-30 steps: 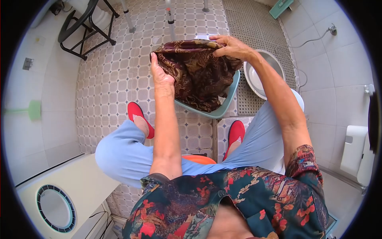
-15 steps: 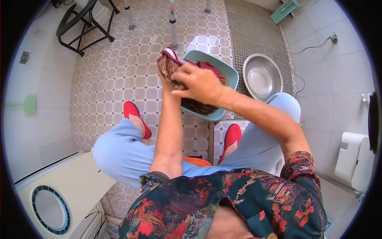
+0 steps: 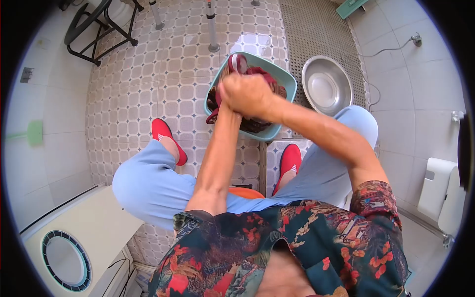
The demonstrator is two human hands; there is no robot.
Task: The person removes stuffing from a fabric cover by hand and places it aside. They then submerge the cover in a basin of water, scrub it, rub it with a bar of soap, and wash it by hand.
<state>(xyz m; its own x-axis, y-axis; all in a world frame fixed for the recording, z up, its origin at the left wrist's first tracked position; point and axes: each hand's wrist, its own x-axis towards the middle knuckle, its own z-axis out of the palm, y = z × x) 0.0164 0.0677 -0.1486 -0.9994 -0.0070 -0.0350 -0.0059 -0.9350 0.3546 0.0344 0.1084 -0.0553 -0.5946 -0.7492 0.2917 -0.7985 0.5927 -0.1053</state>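
Note:
A light blue basin (image 3: 293, 91) stands on the tiled floor, with dark red and brown patterned cloth (image 3: 269, 81) inside. Over its left part my right hand (image 3: 247, 94) is closed in a fist on the cloth. My left hand (image 3: 228, 94) is beneath and beside it, mostly covered by the right hand, with its fingers hidden. A dark red piece with a white stripe sticks out above both hands, and another bit of cloth hangs by the basin's left rim.
A steel bowl (image 3: 326, 85) sits right of the basin on a grey mat (image 3: 309, 29). Metal legs (image 3: 213, 37) stand behind. A black-framed chair (image 3: 101, 29) is at the upper left. My red shoes (image 3: 168, 141) flank the basin's near side.
Both hands have moved right, over the basin, and the cloth they held left of it has come along. My right hand is now closed more tightly. The view has shifted slightly.

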